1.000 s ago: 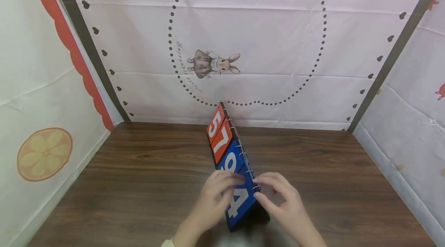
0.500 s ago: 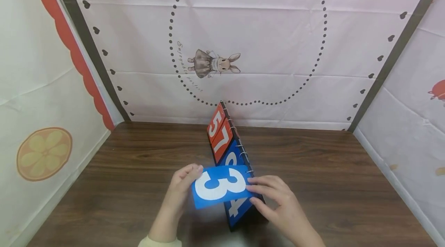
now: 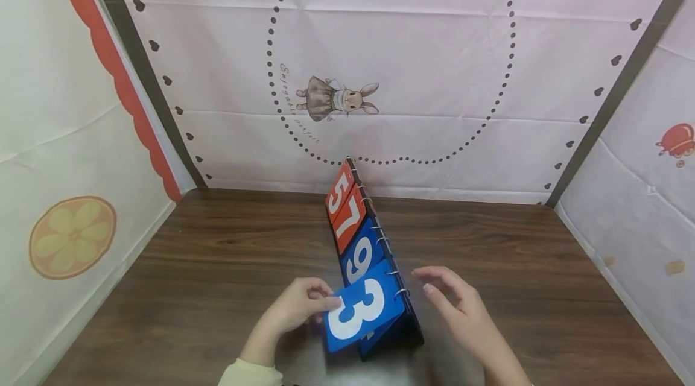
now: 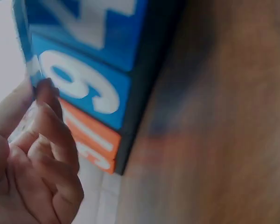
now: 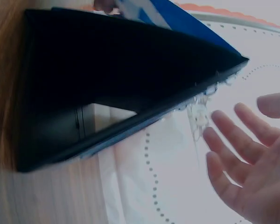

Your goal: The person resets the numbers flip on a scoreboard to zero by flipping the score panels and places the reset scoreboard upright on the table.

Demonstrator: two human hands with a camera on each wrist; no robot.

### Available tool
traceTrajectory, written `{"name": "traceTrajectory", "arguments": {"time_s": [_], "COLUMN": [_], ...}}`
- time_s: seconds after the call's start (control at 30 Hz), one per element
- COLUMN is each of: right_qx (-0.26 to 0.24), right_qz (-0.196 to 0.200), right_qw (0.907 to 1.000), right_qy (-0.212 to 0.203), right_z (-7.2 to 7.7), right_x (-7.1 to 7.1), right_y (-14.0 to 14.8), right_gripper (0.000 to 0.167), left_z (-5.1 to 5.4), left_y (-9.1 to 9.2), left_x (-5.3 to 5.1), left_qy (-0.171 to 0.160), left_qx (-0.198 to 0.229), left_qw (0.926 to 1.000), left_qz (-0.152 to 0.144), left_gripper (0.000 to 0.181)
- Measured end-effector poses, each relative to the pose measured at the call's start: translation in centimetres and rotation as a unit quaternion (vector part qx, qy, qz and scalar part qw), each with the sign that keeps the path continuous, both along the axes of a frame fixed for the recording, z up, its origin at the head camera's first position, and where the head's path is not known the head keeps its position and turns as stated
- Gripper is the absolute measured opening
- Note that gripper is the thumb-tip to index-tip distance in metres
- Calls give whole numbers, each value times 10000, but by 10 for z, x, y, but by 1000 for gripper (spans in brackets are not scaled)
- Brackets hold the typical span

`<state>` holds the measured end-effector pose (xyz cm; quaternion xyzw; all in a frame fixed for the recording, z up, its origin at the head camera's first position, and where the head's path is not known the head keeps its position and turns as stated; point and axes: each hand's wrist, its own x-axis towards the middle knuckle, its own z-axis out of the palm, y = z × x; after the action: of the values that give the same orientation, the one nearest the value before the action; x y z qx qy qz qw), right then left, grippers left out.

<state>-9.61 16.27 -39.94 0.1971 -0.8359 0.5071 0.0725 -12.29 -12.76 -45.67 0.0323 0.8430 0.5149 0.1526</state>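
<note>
A tabletop flip scoreboard (image 3: 406, 330) stands tent-like, its number cards hung on metal rings along the top ridge. My left hand (image 3: 295, 307) pinches the lower edge of a blue card with a white 3 (image 3: 374, 295), which is lifted away from the board at a slant. Behind it, in the left wrist view, lies a blue card with a 4 (image 4: 95, 23); beside that is a blue card with a 9 (image 4: 100, 95). My right hand (image 3: 461, 307) is held off to the right of the ridge, fingers relaxed, touching nothing. The right wrist view shows the board's hollow black underside (image 5: 107, 60).
Two red cards, a 5 (image 3: 339, 190) and a 7 (image 3: 347, 220), hang at the board's far end. The brown wood-grain table (image 3: 244, 235) meets a white printed cloth wall (image 3: 423, 72) at the back, with cloth walls left and right.
The left hand has flipped the 3 card over the ridge from the right side and brought it down over the 4. The right hand has drawn away from the rings to the right.
</note>
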Motion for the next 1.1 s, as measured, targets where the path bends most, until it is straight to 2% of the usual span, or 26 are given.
{"name": "traceTrajectory", "arguments": {"time_s": [0.17,0.27,0.33,0.6,0.7,0.9,1.1], "right_qx": [334,592,729,874,895,934,880], "right_qz": [242,358,475,1441,1653,1806,1574], "right_qw": [9964,9902,9867,9740,9704,9638,9617], "right_qy": [-740,-1217,-1376,-1512,-1517,-1726,-2065], "right_z": [-1,-3,-5,-10,-12,-17,-21], "right_x": [-6,-9,-11,-16,-16,-18,-20], "right_y": [5,7,8,16,17,17,13], "right_gripper": [29,35,37,47,51,61,67], "left_z": [-8,-15,-18,-25,-25,-25,-20], "left_y": [14,21,26,38,38,39,39], "left_x": [-2,-3,-4,-5,-4,-4,-1], "left_qy": [-39,-42,-15,184,195,185,96], "left_qx": [-191,-189,-189,-286,-309,-363,-279], "left_qw": [9996,9996,9997,9994,9992,9989,9993], "left_qz": [-207,-204,-156,117,172,210,210], "left_gripper": [40,38,37,37,39,43,43]}}
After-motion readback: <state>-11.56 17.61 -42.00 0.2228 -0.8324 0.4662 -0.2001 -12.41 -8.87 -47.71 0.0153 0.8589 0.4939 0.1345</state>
